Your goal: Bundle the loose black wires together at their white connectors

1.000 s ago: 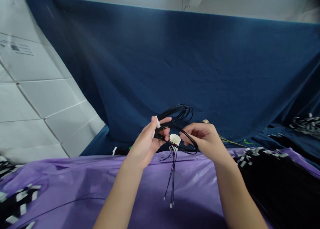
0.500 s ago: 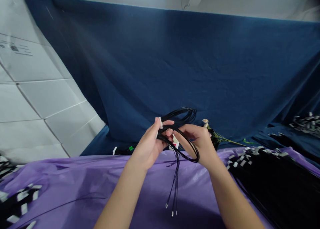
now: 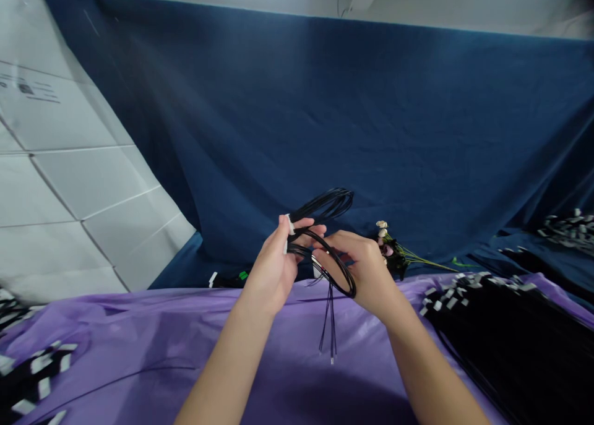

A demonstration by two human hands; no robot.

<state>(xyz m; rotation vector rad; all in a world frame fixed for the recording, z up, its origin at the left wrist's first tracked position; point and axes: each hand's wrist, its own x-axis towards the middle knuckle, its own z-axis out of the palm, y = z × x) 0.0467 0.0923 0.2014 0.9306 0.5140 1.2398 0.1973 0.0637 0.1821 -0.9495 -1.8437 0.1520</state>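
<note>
A coiled bundle of thin black cables (image 3: 331, 201) is held up in front of the blue cloth. My left hand (image 3: 273, 273) is closed on it, thumb pressed near a white label (image 3: 288, 232) around the coil. One loop arches above the fingers, and another hangs down toward the right. My right hand (image 3: 364, 270) is closed with fingertips pinching at the strands beside the left fingers; the lower loop crosses in front of it. Several loose cable ends (image 3: 331, 326) with small pale tips dangle below the hands.
Purple sheeting (image 3: 241, 338) covers the table. A large pile of black cables (image 3: 515, 338) with white ends lies at right, another pile (image 3: 34, 375) at lower left. Artificial flowers (image 3: 385, 245) lie behind my right hand. White boxes (image 3: 93, 184) are stacked at left; blue cloth (image 3: 348, 109) hangs behind.
Both hands and the cable bundle have shifted slightly left. The upper loop has risen, and the dangling ends have swung up and a little right. Both hands keep their grip.
</note>
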